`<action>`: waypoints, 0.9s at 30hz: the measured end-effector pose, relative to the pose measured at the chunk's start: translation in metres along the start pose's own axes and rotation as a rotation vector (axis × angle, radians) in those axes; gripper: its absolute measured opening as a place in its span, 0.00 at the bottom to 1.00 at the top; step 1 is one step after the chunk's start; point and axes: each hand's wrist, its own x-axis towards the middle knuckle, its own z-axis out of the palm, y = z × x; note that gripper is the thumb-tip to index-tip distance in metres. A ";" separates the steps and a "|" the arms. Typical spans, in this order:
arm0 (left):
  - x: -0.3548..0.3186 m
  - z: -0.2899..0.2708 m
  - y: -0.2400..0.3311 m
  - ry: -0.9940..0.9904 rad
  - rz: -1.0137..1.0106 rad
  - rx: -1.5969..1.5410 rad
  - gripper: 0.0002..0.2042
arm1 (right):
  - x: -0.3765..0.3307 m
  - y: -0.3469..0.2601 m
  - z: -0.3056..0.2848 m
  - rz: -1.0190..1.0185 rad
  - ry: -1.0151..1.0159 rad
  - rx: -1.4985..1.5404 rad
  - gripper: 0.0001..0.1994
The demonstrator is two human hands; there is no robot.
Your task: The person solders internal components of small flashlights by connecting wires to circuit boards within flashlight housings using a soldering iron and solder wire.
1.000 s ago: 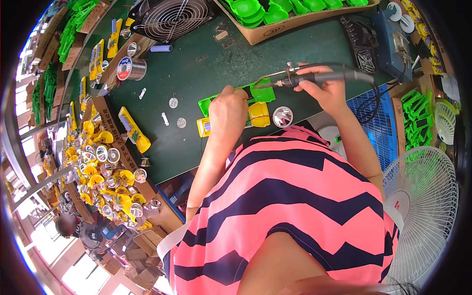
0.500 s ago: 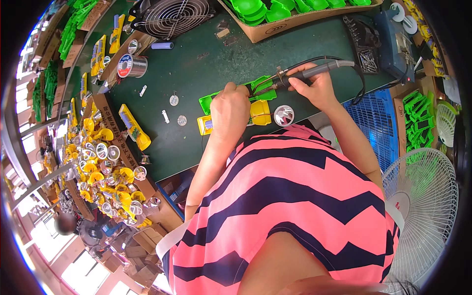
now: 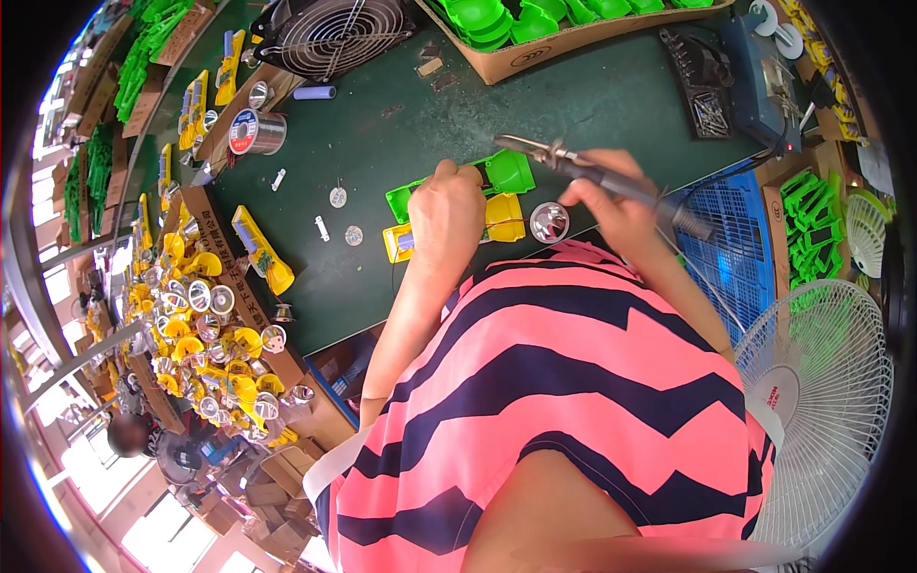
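Observation:
My right hand (image 3: 616, 191) grips a soldering iron (image 3: 621, 181) by its dark handle. Its metal tip end points left, above the table and apart from the green plastic housing (image 3: 511, 172). Over the middle of that housing lies my left hand (image 3: 447, 212), its fingers bent and closed. Its fingertips are hidden, so what they pinch cannot be seen. Just nearer to me, partly under my left wrist, is a yellow plastic housing (image 3: 504, 218) with a purple battery cell at its left end. A round silver reflector (image 3: 549, 222) sits at its right.
Solder spool (image 3: 256, 131), black fan (image 3: 334, 38) and a carton of green shells (image 3: 516, 62) stand along the back. Two round discs (image 3: 338, 197) and small white pieces lie left. Yellow lamp parts (image 3: 210, 325) crowd the left. Right are a blue box (image 3: 759, 72) and blue crate (image 3: 731, 239).
My right hand has drawn the soldering iron up and away from the green housing, tilting it so its cable end swings toward me. My left hand stays in place.

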 end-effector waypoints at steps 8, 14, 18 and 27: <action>0.000 -0.002 0.003 0.000 0.013 0.008 0.03 | -0.008 0.011 0.030 -0.121 -0.362 -0.373 0.33; -0.011 -0.007 -0.002 0.082 0.108 -0.118 0.07 | -0.003 0.013 0.029 -0.087 -0.401 -0.303 0.35; -0.042 -0.021 -0.008 0.216 0.303 -0.101 0.15 | 0.011 0.011 0.022 -0.101 -0.367 -0.336 0.35; -0.036 0.006 0.001 0.387 -0.050 -0.488 0.08 | 0.021 0.006 0.014 -0.028 -0.414 -0.334 0.32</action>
